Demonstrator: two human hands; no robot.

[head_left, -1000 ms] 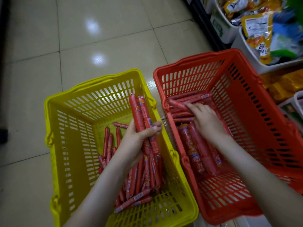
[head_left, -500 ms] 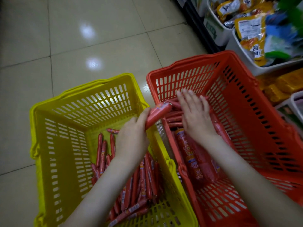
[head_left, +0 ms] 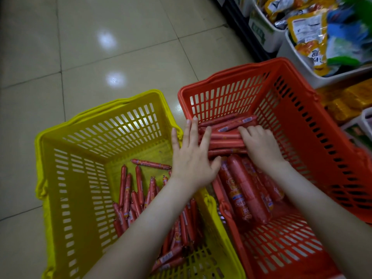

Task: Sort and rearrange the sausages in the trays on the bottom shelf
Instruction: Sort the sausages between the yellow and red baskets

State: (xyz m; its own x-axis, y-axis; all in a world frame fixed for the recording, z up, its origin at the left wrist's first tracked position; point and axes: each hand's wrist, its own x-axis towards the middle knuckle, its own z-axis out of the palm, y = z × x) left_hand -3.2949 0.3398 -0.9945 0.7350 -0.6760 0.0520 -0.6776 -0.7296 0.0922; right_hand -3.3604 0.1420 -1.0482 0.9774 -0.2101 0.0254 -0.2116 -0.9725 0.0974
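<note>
Sorting under way: thin sausages (head_left: 138,190) in left yellow basket (head_left: 80,198), thick sausages (head_left: 247,190) in right red basket (head_left: 302,127). Left hand (head_left: 191,160) spread flat; right hand (head_left: 261,148) curled, grip unclear. Shelving likely outstanding.

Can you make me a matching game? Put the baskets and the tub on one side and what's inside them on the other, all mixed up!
1 yellow basket
2 red basket
3 white tub

A snack bags
B fat sausages
C only skinny sausages

Pairs: 1-C, 2-B, 3-A.
</note>
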